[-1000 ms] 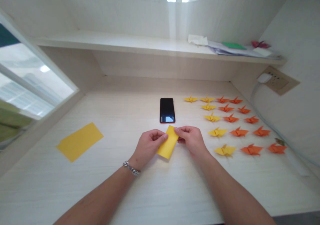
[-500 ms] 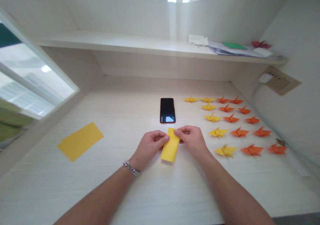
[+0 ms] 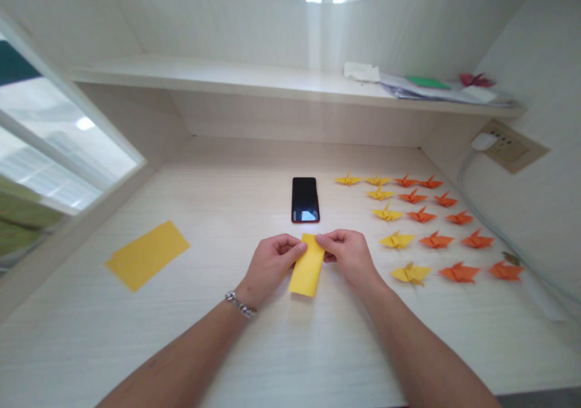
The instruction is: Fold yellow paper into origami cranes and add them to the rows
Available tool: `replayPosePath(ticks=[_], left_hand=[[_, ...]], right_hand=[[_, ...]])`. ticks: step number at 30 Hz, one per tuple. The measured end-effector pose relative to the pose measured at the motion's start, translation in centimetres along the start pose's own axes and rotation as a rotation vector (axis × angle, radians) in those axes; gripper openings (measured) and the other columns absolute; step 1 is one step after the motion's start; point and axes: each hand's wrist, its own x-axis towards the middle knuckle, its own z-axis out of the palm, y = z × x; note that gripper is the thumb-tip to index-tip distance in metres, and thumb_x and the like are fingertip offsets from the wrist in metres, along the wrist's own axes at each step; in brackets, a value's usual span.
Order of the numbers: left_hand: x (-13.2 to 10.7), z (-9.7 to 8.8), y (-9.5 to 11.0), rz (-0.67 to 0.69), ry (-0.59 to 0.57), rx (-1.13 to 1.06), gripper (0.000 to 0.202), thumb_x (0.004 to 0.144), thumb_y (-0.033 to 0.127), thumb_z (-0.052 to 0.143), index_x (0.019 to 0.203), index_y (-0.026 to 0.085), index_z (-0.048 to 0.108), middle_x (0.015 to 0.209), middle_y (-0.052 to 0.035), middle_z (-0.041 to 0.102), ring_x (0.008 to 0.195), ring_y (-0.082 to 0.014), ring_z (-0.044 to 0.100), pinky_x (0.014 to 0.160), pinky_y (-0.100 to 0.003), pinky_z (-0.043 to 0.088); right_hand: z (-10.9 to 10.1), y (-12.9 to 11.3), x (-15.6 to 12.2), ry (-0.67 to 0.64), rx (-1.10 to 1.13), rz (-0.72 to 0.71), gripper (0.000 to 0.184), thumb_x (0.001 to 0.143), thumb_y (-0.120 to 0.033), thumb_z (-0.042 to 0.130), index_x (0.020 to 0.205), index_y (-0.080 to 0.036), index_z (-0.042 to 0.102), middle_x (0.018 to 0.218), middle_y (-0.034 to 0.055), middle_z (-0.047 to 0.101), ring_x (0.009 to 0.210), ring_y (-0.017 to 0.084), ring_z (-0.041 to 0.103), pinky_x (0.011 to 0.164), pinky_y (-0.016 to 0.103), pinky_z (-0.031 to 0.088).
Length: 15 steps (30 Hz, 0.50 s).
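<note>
Both the left hand (image 3: 272, 264) and the right hand (image 3: 351, 253) have fingers clamped on one narrow yellow paper (image 3: 307, 272), near the phone (image 3: 305, 199).

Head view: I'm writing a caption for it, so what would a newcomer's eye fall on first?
Probably the orange birds and yellow birds of folded paper, set out in rows on the right side of the desk. Next, at the centre, the left hand and right hand hold a yellow strip between them, with a dark phone just beyond. Loose yellow paper lies flat on the left.
</note>
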Motion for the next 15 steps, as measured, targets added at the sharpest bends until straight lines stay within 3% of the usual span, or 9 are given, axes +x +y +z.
replayPosePath(ticks=[7, 12, 15], left_hand=[[0.01, -0.01, -0.07, 0.016, -0.001, 0.015, 0.026, 0.070, 0.038, 0.069, 0.077, 0.013, 0.066, 0.073, -0.0052, 0.069, 0.063, -0.0154, 0.062, 0.058, -0.025, 0.049], [0.15, -0.22, -0.27, 0.046, 0.046, 0.057, 0.028, 0.071, 0.040, 0.068, 0.078, 0.012, 0.066, 0.073, -0.0059, 0.069, 0.062, -0.0151, 0.061, 0.057, -0.024, 0.049], [0.15, -0.22, -0.23, 0.070, 0.072, 0.077, 0.027, 0.071, 0.039, 0.068, 0.078, 0.013, 0.066, 0.073, -0.0056, 0.069, 0.064, -0.0150, 0.061, 0.058, -0.024, 0.049]], right_hand=[[0.13, 0.01, -0.02, -0.004, -0.007, -0.023, 0.036, 0.063, -0.048, 0.072, 0.066, -0.012, 0.066, 0.060, 0.0052, 0.067, 0.051, 0.013, 0.059, 0.048, 0.023, 0.047], [0.13, 0.14, 0.18, -0.009, 0.068, -0.007, 0.043, 0.070, -0.056, 0.063, 0.075, -0.013, 0.066, 0.069, 0.0072, 0.069, 0.057, 0.015, 0.063, 0.048, 0.022, 0.048], [0.05, 0.20, 0.20, -0.039, 0.027, -0.045, 0.038, 0.068, -0.052, 0.066, 0.075, -0.014, 0.066, 0.069, 0.0057, 0.068, 0.058, 0.014, 0.062, 0.048, 0.021, 0.048]])
